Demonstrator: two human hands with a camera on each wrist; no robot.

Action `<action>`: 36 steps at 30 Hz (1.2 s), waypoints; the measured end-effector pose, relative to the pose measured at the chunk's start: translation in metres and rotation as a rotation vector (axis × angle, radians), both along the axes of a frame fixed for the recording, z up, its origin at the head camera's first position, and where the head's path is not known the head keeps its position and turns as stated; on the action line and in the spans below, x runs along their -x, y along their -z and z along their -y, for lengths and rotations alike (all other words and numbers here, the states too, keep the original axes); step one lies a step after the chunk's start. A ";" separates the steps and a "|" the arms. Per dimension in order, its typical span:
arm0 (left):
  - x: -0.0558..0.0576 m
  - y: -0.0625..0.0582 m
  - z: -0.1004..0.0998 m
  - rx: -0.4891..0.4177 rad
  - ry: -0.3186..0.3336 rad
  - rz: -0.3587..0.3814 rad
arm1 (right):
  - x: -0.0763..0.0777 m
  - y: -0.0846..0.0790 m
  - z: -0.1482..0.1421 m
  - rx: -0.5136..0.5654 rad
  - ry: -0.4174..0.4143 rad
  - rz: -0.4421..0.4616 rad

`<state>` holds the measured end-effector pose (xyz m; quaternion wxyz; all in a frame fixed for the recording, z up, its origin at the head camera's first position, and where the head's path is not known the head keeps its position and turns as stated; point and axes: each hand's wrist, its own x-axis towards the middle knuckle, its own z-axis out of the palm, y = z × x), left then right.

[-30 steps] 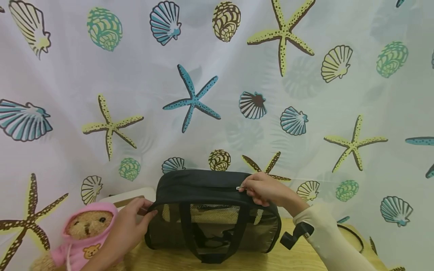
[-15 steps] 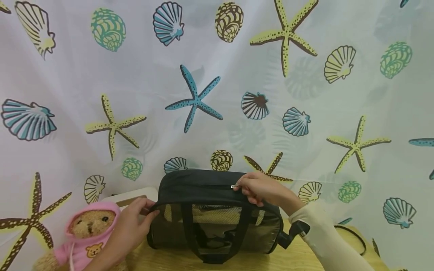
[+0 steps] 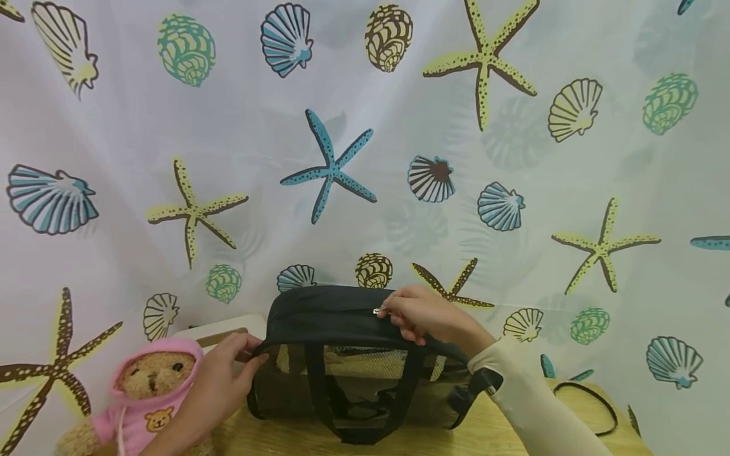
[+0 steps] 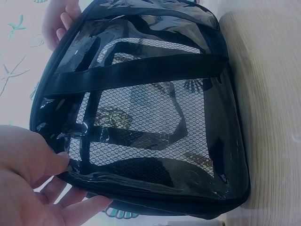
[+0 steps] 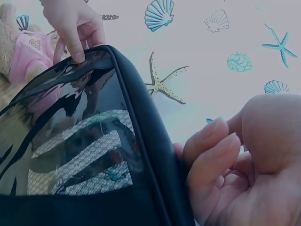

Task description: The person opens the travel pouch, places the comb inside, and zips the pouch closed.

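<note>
A black bag [image 3: 285, 320] with a see-through front, a mesh back panel and a strap handle [image 3: 362, 436] stands upright on the wooden table. My left hand [image 3: 228, 373] pinches the bag's upper left corner between thumb and fingers; the left wrist view shows the thumb on the clear front and the fingers behind the edge. On top of the bag, my right hand [image 3: 424, 316] pinches a small metal zipper pull [image 3: 377, 311]. Seen from the right wrist, the fingers [image 5: 211, 150] curl beside the bag's top edge, and the pull is hidden there.
At the left sits a teddy bear [image 3: 154, 380] in a pink hoodie. A white object [image 3: 251, 324] lies behind my left hand. A dark cord [image 3: 613, 411] curves on the table [image 3: 502, 437] at the right. A shell-and-starfish curtain [image 3: 365, 139] hangs behind everything.
My right hand has moved left along the top of the bag, taking the zipper pull with it. The left hand keeps its hold on the corner.
</note>
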<state>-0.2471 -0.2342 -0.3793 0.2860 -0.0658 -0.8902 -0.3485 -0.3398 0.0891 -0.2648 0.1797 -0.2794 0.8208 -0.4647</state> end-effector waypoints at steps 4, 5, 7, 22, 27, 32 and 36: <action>-0.001 0.000 0.000 0.002 0.002 -0.003 | 0.000 -0.003 0.006 -0.003 -0.008 -0.018; -0.001 0.000 0.000 0.005 0.000 -0.002 | 0.000 -0.003 0.007 -0.006 -0.008 -0.023; -0.001 0.001 0.000 0.010 -0.006 -0.002 | 0.000 -0.004 0.010 -0.011 -0.014 -0.032; -0.002 0.002 0.002 0.009 0.001 -0.028 | -0.004 -0.007 0.031 -0.051 -0.003 -0.035; -0.003 0.002 0.002 0.007 0.013 -0.028 | -0.005 -0.009 0.034 -0.072 0.000 -0.036; 0.000 0.001 0.001 -0.003 0.009 -0.015 | -0.005 -0.012 0.041 -0.069 -0.003 -0.040; -0.001 0.001 0.002 -0.008 -0.002 0.000 | -0.004 -0.011 0.050 -0.069 -0.026 -0.037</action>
